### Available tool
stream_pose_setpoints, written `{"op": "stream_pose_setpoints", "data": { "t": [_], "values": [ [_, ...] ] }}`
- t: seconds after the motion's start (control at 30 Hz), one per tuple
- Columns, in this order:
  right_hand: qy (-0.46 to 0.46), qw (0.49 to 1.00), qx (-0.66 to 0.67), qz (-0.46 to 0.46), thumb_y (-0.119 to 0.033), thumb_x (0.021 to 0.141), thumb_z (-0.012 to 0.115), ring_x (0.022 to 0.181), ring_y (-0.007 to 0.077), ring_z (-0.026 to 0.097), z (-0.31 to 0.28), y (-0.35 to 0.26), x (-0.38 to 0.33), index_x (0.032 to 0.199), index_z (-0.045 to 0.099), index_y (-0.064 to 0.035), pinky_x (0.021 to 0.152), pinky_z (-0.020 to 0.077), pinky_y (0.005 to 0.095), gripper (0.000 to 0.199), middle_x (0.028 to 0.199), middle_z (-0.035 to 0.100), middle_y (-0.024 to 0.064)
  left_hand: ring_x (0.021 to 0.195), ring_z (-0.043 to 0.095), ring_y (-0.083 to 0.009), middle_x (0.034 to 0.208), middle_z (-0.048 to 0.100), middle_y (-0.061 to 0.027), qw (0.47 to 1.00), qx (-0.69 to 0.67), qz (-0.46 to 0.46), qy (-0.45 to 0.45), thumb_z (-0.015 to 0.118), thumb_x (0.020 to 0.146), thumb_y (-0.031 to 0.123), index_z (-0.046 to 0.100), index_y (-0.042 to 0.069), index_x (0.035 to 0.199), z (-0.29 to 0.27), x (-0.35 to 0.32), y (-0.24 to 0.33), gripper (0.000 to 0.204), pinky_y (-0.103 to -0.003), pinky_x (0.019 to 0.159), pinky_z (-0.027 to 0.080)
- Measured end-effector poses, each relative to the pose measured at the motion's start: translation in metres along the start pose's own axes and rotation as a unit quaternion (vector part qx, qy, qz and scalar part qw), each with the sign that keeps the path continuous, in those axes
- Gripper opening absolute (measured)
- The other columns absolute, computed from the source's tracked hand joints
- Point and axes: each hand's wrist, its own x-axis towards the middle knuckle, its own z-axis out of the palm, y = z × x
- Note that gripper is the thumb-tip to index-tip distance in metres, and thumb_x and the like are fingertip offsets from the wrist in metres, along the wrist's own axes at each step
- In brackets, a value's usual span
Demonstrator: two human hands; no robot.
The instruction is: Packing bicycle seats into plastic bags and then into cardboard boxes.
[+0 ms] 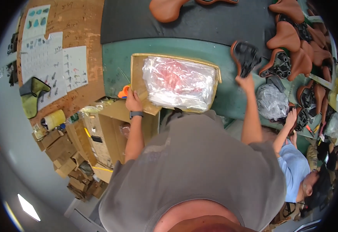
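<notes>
An open cardboard box (137,71) stands on the green bench in front of me, with clear plastic wrap (180,83) filling it and something reddish showing through. My left hand (133,101), with a dark watch on its wrist, grips the box's near left corner, beside an orange tool (124,92) that it partly hides. In my right hand (246,82) is the narrow end of a brown bicycle saddle (246,58), its black underside turned up. That saddle is to the right of the box, apart from it.
Brown saddles (288,36) are heaped at the right, near a plastic-wrapped bundle (272,101). A co-worker in blue (294,164) handles a saddle there. More saddles (167,9) lie on the black mat (200,27). At the left are an open carton (113,120) and a board with papers (74,67).
</notes>
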Motion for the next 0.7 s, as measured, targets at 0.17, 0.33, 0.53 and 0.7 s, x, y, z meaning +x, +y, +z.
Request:
{"op": "stream_pose_setpoints", "data": {
  "t": [0.17,0.33,0.53,0.7],
  "values": [
    [-0.039,0.985,-0.03,0.166,-0.048,0.067,0.092,0.105,0.041,0.079,0.02,0.016,-0.24,0.122,0.065,0.0105,0.092,0.0603,0.0483,0.085,0.109,0.079,0.0307,0.094,0.077,-0.0392,0.11,0.078,-0.0185,0.913,-0.014,0.335,0.232,0.071,0.102,0.013,0.07,0.009,0.137,-0.037,0.016,0.105,0.035,-0.048,0.081,0.062],
    [-0.079,0.962,0.051,0.258,-0.037,0.067,0.09,0.077,0.0347,0.081,0.054,0.048,-0.331,0.109,0.07,0.0107,0.075,0.0645,0.0457,0.067,0.098,0.079,0.0263,0.097,0.077,-0.039,0.114,0.079,-0.0173,0.883,-0.199,0.324,-0.276,0.08,0.097,0.03,0.074,0.005,0.114,0.065,-0.028,0.169,0.031,-0.049,0.085,0.062],
    [-0.058,0.875,0.38,0.293,-0.04,0.089,0.094,0.075,0.0248,0.073,0.081,-0.027,-0.337,0.117,0.069,-0.0037,0.066,0.0645,0.0442,0.052,0.09,0.072,0.0102,0.116,0.073,-0.0407,0.117,0.078,-0.0196,0.851,-0.05,0.406,-0.329,0.081,0.095,0.041,0.079,0.007,0.111,0.192,-0.037,0.162,0.038,-0.053,0.099,0.058],
    [-0.061,0.7,0.637,0.316,-0.039,0.099,0.085,0.078,0.0274,0.072,0.101,-0.028,-0.344,0.136,0.061,-0.0054,0.066,0.0637,0.0409,0.055,0.104,0.075,0.0154,0.102,0.075,-0.0416,0.108,0.08,-0.0188,0.834,-0.167,0.371,-0.373,0.069,0.103,0.034,0.081,0.007,0.112,0.151,-0.035,0.162,0.031,-0.052,0.09,0.058]
  ]
}}
